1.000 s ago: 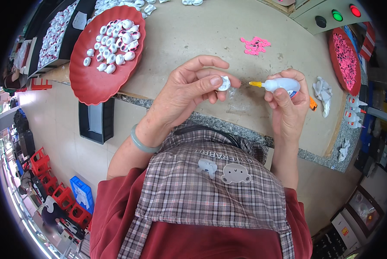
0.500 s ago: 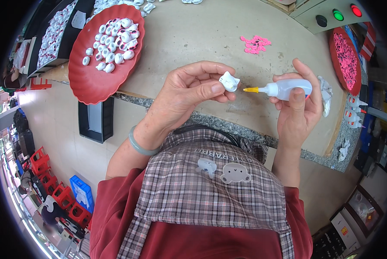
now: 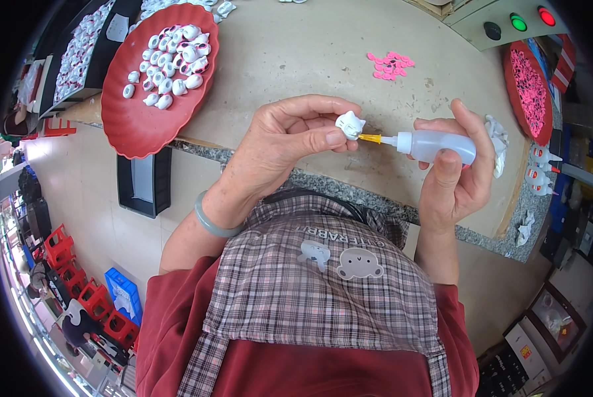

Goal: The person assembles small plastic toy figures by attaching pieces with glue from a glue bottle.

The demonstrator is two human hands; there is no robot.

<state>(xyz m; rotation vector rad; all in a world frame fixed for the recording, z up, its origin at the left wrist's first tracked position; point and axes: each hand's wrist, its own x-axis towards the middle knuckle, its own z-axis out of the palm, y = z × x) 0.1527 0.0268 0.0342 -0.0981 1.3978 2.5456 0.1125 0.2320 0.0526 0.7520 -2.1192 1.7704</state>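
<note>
As we are looking down past the apron (image 3: 323, 301), we are finding both hands occupied above the table (image 3: 290, 56). The left hand (image 3: 286, 135) is pinching a small white cat (image 3: 349, 124) between thumb and fingertips, holding it off the table with its ears pointing away from the body. The right hand (image 3: 460, 186) is holding a bottle (image 3: 441, 147) nearly level, and its yellow tip (image 3: 370, 138) is pointing at the cat's right edge; whether it is touching, we cannot tell.

On handling, we are judging the cat light and stiff, with a smooth skin likely to slip under a wet finger; the ears are looking the likeliest parts to chip. We are advising a hold on its round sides, below the ears, leaving the edge facing the tip bare. We are judging the bottle light and soft-walled, calling for a loose hold around the body; the thin tip is looking unfit for gripping.

Farther off, a tissue (image 3: 498, 149) is lying just beyond the right hand, and spare bottles (image 3: 540, 173) are sitting near the right edge. At left, a red dish (image 3: 126, 129) is holding white pieces (image 3: 177, 59); loose pink pieces (image 3: 390, 66) are lying beyond the hands.
</note>
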